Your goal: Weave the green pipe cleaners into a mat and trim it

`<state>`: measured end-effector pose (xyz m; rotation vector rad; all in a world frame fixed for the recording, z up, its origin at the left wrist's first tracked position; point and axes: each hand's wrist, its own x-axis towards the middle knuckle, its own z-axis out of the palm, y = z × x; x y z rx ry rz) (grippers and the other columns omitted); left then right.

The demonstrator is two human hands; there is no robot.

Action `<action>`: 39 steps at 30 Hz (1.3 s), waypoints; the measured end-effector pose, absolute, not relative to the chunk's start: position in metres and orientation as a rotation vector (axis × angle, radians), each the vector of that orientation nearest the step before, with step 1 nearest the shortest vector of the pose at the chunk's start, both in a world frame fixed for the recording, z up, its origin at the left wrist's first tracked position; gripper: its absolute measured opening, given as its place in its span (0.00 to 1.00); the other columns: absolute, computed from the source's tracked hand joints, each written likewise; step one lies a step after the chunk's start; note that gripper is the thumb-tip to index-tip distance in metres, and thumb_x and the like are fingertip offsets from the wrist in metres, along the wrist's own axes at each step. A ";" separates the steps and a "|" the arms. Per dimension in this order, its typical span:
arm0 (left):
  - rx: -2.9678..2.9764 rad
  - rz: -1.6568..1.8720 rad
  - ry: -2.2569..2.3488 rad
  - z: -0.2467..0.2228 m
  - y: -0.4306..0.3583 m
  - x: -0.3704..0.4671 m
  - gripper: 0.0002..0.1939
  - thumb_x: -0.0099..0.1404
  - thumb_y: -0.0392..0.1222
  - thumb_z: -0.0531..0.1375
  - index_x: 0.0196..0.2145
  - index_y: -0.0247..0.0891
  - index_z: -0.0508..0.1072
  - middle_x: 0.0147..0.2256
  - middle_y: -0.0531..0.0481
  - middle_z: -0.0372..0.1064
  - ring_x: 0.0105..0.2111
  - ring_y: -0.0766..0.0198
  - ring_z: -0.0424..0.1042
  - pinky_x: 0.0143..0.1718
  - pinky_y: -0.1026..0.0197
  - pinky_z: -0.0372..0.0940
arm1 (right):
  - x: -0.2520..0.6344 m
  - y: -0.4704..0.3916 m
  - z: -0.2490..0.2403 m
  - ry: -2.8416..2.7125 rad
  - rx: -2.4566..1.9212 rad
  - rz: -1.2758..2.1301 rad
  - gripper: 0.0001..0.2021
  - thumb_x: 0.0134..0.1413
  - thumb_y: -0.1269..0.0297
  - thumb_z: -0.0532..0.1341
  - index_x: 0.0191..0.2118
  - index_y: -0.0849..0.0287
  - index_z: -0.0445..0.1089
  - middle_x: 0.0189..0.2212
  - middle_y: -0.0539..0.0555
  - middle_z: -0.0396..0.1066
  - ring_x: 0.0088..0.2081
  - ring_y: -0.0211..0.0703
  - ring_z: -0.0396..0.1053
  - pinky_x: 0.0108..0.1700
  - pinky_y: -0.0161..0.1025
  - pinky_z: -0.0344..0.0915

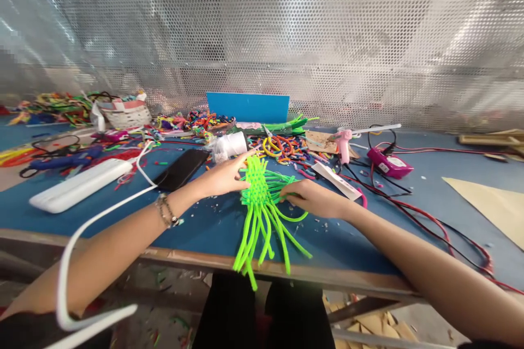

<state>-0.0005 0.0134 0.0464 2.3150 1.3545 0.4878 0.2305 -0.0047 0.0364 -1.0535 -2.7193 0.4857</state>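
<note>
A woven patch of bright green fuzzy stems (257,188), which look like pipe cleaners, lies on the blue table near its front edge. Loose light-green ends fan out toward me and hang past the edge. Darker green strands (275,181) run out of its right side. My left hand (225,175) holds the patch at its upper left, thumb by the left side and fingers reaching over the top. On the right, the curled fingers of my right hand (305,196) close around the darker strands; their tips are partly hidden.
A black phone (182,169), a white power strip (82,184) and its cord sit left. Behind are a white spool (235,144), colourful stem scraps (282,147) and a blue board (248,107). A pink glue gun (344,144), magenta box (388,163) and red-black cables (409,210) lie right.
</note>
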 end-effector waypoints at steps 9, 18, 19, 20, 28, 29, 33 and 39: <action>1.459 1.049 1.314 0.032 0.043 0.016 0.26 0.56 0.30 0.57 0.53 0.34 0.60 0.43 0.42 0.69 0.31 0.68 0.71 0.27 0.68 0.65 | 0.230 0.001 0.034 -2.497 -1.272 0.409 0.11 0.53 0.69 0.50 0.28 0.62 0.69 0.24 0.51 0.67 0.25 0.34 0.58 0.29 0.34 0.54; 1.117 1.063 1.072 0.022 0.025 0.028 0.08 0.59 0.30 0.57 0.35 0.34 0.74 0.31 0.51 0.71 0.26 0.74 0.67 0.25 0.72 0.63 | 0.233 0.001 0.042 -2.111 -1.376 1.203 0.20 0.46 0.46 0.57 0.20 0.60 0.60 0.15 0.43 0.52 0.19 0.30 0.48 0.23 0.34 0.45; 1.104 1.059 1.051 0.022 0.023 0.030 0.08 0.59 0.30 0.57 0.35 0.35 0.74 0.30 0.52 0.71 0.26 0.74 0.67 0.25 0.72 0.63 | 0.232 0.001 0.041 -2.064 -1.356 1.251 0.21 0.43 0.46 0.59 0.19 0.60 0.58 0.14 0.42 0.50 0.19 0.29 0.46 0.23 0.34 0.43; 1.090 1.056 1.035 0.022 0.021 0.031 0.08 0.59 0.30 0.57 0.36 0.35 0.74 0.29 0.52 0.70 0.25 0.73 0.67 0.24 0.72 0.63 | 0.231 0.001 0.040 -2.009 -1.333 1.293 0.22 0.41 0.45 0.60 0.18 0.59 0.56 0.14 0.42 0.48 0.18 0.29 0.46 0.22 0.34 0.41; 1.379 0.905 1.025 0.022 0.019 0.029 0.13 0.65 0.40 0.50 0.43 0.35 0.69 0.43 0.45 0.69 0.41 0.64 0.70 0.37 0.64 0.69 | 0.228 0.003 0.030 -1.605 -1.116 1.488 0.21 0.37 0.48 0.64 0.19 0.59 0.55 0.12 0.40 0.48 0.16 0.27 0.44 0.22 0.34 0.39; 1.507 0.905 1.078 0.023 0.022 0.026 0.14 0.65 0.42 0.49 0.46 0.35 0.68 0.46 0.44 0.68 0.44 0.62 0.69 0.40 0.61 0.69 | 0.229 0.004 0.030 -1.583 -1.109 1.469 0.21 0.37 0.49 0.64 0.19 0.59 0.55 0.12 0.41 0.49 0.16 0.27 0.45 0.22 0.34 0.39; 2.237 1.071 1.400 0.035 0.050 -0.001 0.23 0.59 0.41 0.54 0.52 0.31 0.63 0.53 0.40 0.61 0.54 0.54 0.59 0.56 0.51 0.55 | 0.235 0.009 0.030 -1.527 -1.109 1.389 0.20 0.37 0.51 0.64 0.18 0.58 0.54 0.12 0.41 0.50 0.16 0.27 0.45 0.22 0.34 0.40; 2.319 0.831 1.874 0.061 0.120 -0.054 0.25 0.57 0.28 0.46 0.52 0.27 0.66 0.55 0.37 0.59 0.57 0.55 0.55 0.58 0.57 0.48 | 0.234 0.010 0.028 -1.542 -1.111 1.370 0.21 0.37 0.49 0.64 0.18 0.58 0.54 0.12 0.41 0.49 0.16 0.27 0.45 0.21 0.34 0.39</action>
